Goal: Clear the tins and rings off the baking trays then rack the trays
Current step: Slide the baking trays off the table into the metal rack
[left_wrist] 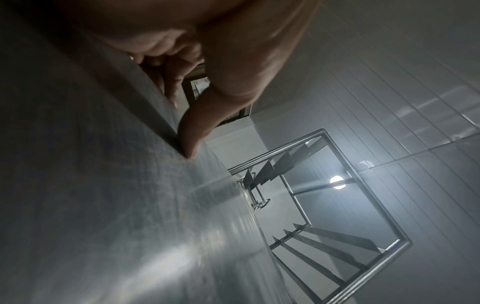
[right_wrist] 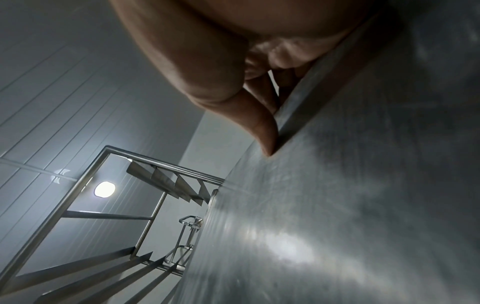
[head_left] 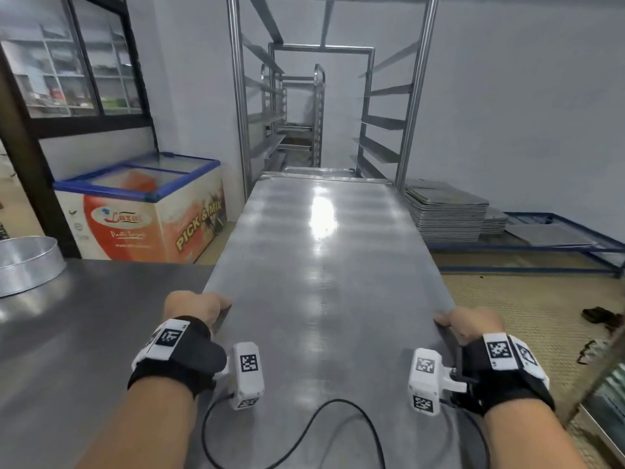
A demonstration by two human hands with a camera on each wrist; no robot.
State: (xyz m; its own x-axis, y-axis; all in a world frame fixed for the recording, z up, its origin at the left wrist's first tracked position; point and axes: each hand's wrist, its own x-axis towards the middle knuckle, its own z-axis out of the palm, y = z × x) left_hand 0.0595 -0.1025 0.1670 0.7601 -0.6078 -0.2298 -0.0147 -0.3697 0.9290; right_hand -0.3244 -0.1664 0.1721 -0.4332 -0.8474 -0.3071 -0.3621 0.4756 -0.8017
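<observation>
Gripping one baking tray (head_left: pixel 324 252): left hand (head_left: pixel 194 308), right hand (head_left: pixel 473 324).

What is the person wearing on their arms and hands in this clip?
Bare forearms, no sleeves, no gloves. Each wrist carries a black strap with white blocks printed with black square codes. A white box-shaped camera unit with the same codes hangs off the inner side of the left hand and right hand. Black cables loop from both units.

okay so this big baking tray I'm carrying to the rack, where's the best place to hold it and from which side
Hold the baking tray by its two long side rims near your end, one hand from each side, as the left hand and right hand do now: thumbs on top, fingers curled under. It is long and flat, so a two-sided grip probably keeps it level for the rack.
</observation>
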